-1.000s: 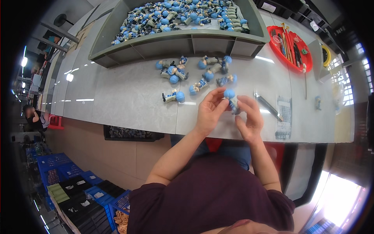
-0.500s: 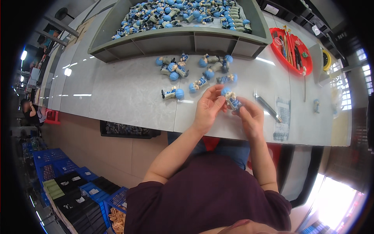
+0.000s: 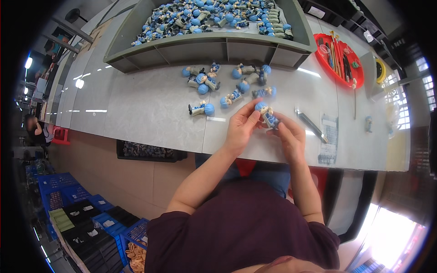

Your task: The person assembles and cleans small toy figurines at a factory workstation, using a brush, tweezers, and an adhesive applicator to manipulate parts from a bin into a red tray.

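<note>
Between my two hands is a small figurine (image 3: pixel 268 116) with light blue hair and a blue and white top. My left hand (image 3: pixel 242 127) pinches it near the head, thumb against its side. Fingers of my right hand (image 3: pixel 292 137) grip the lower end, around its legs. Just beyond my hands lie more figurines of the same kind: one lies alone on its side (image 3: pixel 201 109) to the left, another (image 3: pixel 231 98) sits close to my left fingertips, and one (image 3: pixel 264 92) is right behind the held one.
A grey crate (image 3: pixel 191 51) full of figurines stands at the back. To the right are a red tray (image 3: pixel 358 75) of brushes and tools, a utility knife (image 3: pixel 312 127), and a figurine (image 3: pixel 368 123). A black bin (image 3: pixel 152 151) sits below the table edge.
The figurine in my hands has shifted slightly left and turned a little, its face showing more now. Both hands stay on it; the things on the table have not moved.
</note>
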Tool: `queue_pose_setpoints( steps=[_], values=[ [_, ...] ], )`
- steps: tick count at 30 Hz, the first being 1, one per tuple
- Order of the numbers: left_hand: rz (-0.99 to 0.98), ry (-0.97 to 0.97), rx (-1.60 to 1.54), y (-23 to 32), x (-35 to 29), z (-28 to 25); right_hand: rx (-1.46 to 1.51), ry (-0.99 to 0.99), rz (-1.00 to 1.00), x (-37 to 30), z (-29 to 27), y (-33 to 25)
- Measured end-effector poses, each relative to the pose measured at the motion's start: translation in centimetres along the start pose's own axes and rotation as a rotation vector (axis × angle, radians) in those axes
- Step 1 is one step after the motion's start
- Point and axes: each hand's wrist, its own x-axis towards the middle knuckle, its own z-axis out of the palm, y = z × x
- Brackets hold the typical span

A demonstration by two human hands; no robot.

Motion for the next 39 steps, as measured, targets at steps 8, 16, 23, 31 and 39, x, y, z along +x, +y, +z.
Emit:
queue_pose_setpoints(
  steps=[8, 16, 23, 31, 39],
  values=[
    [-0.044, 0.092, 0.008, 0.3, -0.2, 1.0, -0.202, 0.127, -0.287, -0.3, 0.0, -0.5],
    [-0.098, 0.070, 0.054, 0.9, -0.5, 1.5, -0.891, 0.534, -0.537, 4.2, -7.4, -9.2],
    [-0.106, 0.065, -0.026, 0.9, 0.0, 1.7, -1.351, 0.968, -0.493, 7.5, -21.9, -11.6],
    [-0.116, 0.089, 0.025, 0.8, 0.0, 1.6, -1.413, 1.057, -0.430, 8.5, -22.2, -11.6],
    [-0.114, 0.083, -0.009, 0.8, -0.2, 1.6, -1.332, 0.915, -0.571, 11.1, -21.5, -12.9]
  ],
)
